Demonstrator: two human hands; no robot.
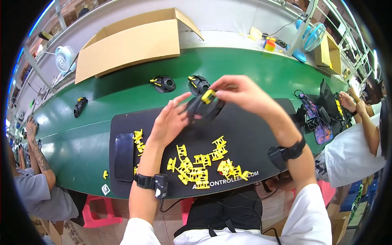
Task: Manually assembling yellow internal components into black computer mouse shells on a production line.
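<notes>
Held up nearest the camera, a blurred black shell (200, 108) sits between two bare hands over the black mat (261, 141). At nine o'clock to it, the left hand (168, 123) has its fingers loosely spread along the rim, and I cannot tell whether they grip; at two o'clock the right hand (241, 93) pinches thumb and forefinger on a yellow fitting (208, 96) at the shell's upper edge. With that shell as the clock's centre and reading left to right, one black unit (81, 108) lies well apart at nine o'clock on the green table (141, 92), a dark phone (124, 157) rests on the mat at eight, a second unit (165, 84) stands at ten, a heap of yellow clips (199, 173) spreads around six, and a third unit (200, 83) is just beyond the hands near twelve. All three set-aside units show yellow parts, so I judge their fitting done, the held one partway through, and the many loose clips left to use. Blur hides its detail, but the held shell looks dark, curved and probably hollow, its bright fitting set around a dark middle; the clips are small, ladder-like open frames.
</notes>
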